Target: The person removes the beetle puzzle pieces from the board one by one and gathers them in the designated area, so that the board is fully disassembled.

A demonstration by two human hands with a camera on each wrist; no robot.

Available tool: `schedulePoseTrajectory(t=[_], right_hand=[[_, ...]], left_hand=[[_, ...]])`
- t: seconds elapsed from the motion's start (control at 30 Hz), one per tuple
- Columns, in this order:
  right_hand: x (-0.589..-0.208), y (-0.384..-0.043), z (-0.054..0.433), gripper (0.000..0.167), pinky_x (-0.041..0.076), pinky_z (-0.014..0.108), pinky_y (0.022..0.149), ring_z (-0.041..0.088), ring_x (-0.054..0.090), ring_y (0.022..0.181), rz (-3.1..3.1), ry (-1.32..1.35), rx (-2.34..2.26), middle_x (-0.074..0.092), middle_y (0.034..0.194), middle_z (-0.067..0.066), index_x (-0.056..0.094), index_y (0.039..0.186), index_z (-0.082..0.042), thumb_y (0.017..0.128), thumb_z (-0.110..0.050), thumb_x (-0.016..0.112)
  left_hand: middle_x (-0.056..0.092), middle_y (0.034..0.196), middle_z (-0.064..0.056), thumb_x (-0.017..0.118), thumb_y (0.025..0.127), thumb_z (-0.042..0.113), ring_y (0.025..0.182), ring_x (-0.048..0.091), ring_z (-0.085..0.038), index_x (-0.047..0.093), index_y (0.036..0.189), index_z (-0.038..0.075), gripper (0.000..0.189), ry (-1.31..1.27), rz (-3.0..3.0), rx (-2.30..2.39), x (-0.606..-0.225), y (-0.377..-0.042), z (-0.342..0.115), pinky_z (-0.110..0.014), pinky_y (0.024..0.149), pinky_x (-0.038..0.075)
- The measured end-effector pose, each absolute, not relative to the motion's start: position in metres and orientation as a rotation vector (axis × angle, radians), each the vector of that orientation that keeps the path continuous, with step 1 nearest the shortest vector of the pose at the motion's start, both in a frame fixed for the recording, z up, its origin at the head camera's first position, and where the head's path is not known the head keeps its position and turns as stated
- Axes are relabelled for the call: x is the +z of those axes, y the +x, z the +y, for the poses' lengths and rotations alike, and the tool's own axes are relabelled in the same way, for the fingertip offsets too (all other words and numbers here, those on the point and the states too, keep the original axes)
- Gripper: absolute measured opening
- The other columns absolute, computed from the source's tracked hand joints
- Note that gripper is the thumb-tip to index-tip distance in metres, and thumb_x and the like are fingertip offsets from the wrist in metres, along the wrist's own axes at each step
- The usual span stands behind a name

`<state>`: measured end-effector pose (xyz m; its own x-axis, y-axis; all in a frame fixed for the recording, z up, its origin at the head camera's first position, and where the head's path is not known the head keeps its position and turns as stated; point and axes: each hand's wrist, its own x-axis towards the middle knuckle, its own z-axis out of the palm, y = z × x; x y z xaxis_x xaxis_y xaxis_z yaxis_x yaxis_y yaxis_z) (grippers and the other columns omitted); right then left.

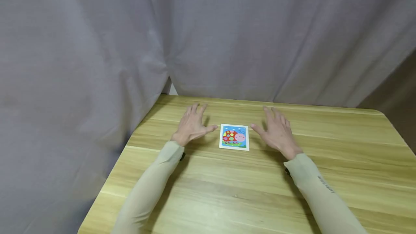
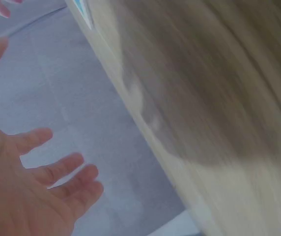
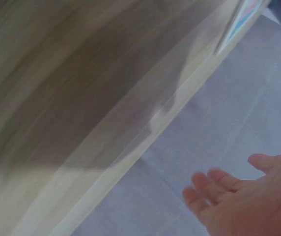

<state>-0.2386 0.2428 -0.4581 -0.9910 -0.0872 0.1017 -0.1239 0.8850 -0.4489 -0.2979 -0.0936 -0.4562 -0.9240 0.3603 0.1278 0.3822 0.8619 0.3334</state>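
Observation:
A square picture card (image 1: 234,137) with a white border lies flat on the wooden table, showing a red spotted ladybug on blue. To its left is my left hand (image 1: 192,125), fingers spread and thumb pointing at the card's upper left corner. My right hand (image 1: 277,131) mirrors it on the other side, its thumb close to the upper right corner. Both hands hold nothing. In the left wrist view the left palm (image 2: 22,187) faces inward with loosely spread fingers. The right wrist view has the right hand (image 3: 248,201) similarly relaxed, with an edge of the card (image 3: 241,19) at the top.
The wood-grain table (image 1: 208,190) reaches back to a grey curtain (image 1: 227,39), which also hangs along the left side. Light-coloured sleeves (image 1: 149,187) cover both forearms. A darker brown surface (image 1: 398,100) shows past the table's right edge.

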Motion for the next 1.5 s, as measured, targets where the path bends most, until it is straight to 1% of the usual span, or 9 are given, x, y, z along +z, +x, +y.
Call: schedulePoseTrajectory(t=[0.07, 0.17, 0.3, 0.47, 0.67, 0.8, 0.97, 1.13, 1.5], right_hand=[[-0.458, -0.239, 0.237, 0.094, 0.017, 0.08, 0.13, 0.06, 0.024, 0.159, -2.968, 0.196, 0.816, 0.024, 0.173, 0.038, 0.016, 0.175, -0.008, 0.108, -0.059, 0.058], [-0.458, -0.239, 0.229, 0.083, 0.035, 0.075, 0.125, 0.055, 0.042, 0.15, -2.944, 0.248, 0.982, 0.042, 0.162, 0.036, 0.026, 0.171, -0.003, 0.11, -0.046, 0.062], [-0.457, -0.241, 0.221, 0.063, 0.055, 0.06, 0.105, 0.043, 0.062, 0.124, -2.887, 0.287, 1.143, 0.063, 0.137, 0.029, 0.047, 0.158, 0.004, 0.108, -0.027, 0.069], [-0.461, -0.244, 0.216, 0.041, 0.057, 0.041, 0.093, 0.032, 0.069, 0.105, -2.864, 0.284, 1.149, 0.072, 0.116, 0.021, 0.065, 0.138, 0.009, 0.104, -0.014, 0.071], [-0.471, -0.252, 0.21, 0.029, 0.053, 0.028, 0.084, 0.025, 0.068, 0.095, -2.898, 0.246, 1.176, 0.077, 0.105, 0.018, 0.073, 0.124, 0.008, 0.101, -0.009, 0.073], [-0.473, -0.257, 0.204, 0.026, 0.053, 0.03, 0.083, 0.025, 0.068, 0.094, -2.917, 0.241, 1.13, 0.077, 0.104, 0.018, 0.075, 0.12, 0.008, 0.1, -0.008, 0.073], [-0.475, -0.263, 0.198, 0.025, 0.059, 0.045, 0.089, 0.032, 0.069, 0.097, -2.96, 0.272, 1.046, 0.076, 0.107, 0.023, 0.074, 0.119, 0.011, 0.098, -0.004, 0.074], [-0.475, -0.266, 0.196, 0.032, 0.06, 0.057, 0.102, 0.04, 0.071, 0.111, -3.023, 0.256, 1.018, 0.075, 0.119, 0.029, 0.073, 0.124, 0.011, 0.096, -0.004, 0.076], [-0.472, -0.268, 0.197, 0.033, 0.06, 0.058, 0.105, 0.043, 0.07, 0.118, -3.069, 0.263, 1.015, 0.074, 0.128, 0.031, 0.072, 0.129, 0.011, 0.1, -0.004, 0.073]], left_hand=[[0.041, 0.169, -0.026, 0.075, 0.09, 0.067, 0.153, 0.047, -0.044, 0.041, 0.168, 0.015, 0.1, -0.577, -2.971, -0.617, -0.454, -0.295, -0.094, -0.064, 0.127, 0.045], [0.047, 0.164, -0.023, 0.081, 0.09, 0.059, 0.148, 0.052, -0.042, 0.05, 0.161, 0.013, 0.09, -0.561, -2.966, -0.732, -0.451, -0.291, -0.092, -0.063, 0.122, 0.05], [0.047, 0.166, -0.021, 0.083, 0.09, 0.054, 0.151, 0.051, -0.043, 0.056, 0.157, 0.015, 0.082, -0.597, -2.98, -0.816, -0.447, -0.289, -0.084, -0.065, 0.121, 0.05], [0.045, 0.17, -0.021, 0.085, 0.09, 0.048, 0.157, 0.045, -0.043, 0.057, 0.157, 0.016, 0.08, -0.703, -3.024, -0.818, -0.446, -0.287, -0.066, -0.066, 0.126, 0.045], [0.053, 0.164, -0.013, 0.086, 0.091, 0.044, 0.153, 0.051, -0.035, 0.059, 0.155, 0.017, 0.075, -0.845, -3.102, -0.649, -0.453, -0.285, -0.043, -0.055, 0.123, 0.052], [0.055, 0.163, -0.008, 0.086, 0.092, 0.042, 0.154, 0.05, -0.032, 0.062, 0.153, 0.018, 0.069, -0.915, -3.141, -0.595, -0.456, -0.283, -0.03, -0.051, 0.124, 0.052], [0.052, 0.166, -0.006, 0.088, 0.092, 0.039, 0.159, 0.044, -0.033, 0.066, 0.15, 0.019, 0.065, -0.993, -3.156, -0.575, -0.459, -0.28, -0.017, -0.051, 0.13, 0.046], [0.056, 0.161, -0.003, 0.09, 0.09, 0.038, 0.145, 0.052, -0.027, 0.069, 0.147, 0.02, 0.063, -1.09, -3.128, -0.489, -0.461, -0.276, -0.011, -0.043, 0.12, 0.054], [0.058, 0.157, -0.005, 0.089, 0.092, 0.039, 0.139, 0.054, -0.027, 0.073, 0.143, 0.024, 0.056, -1.167, -3.097, -0.445, -0.464, -0.274, -0.013, -0.041, 0.113, 0.057]])
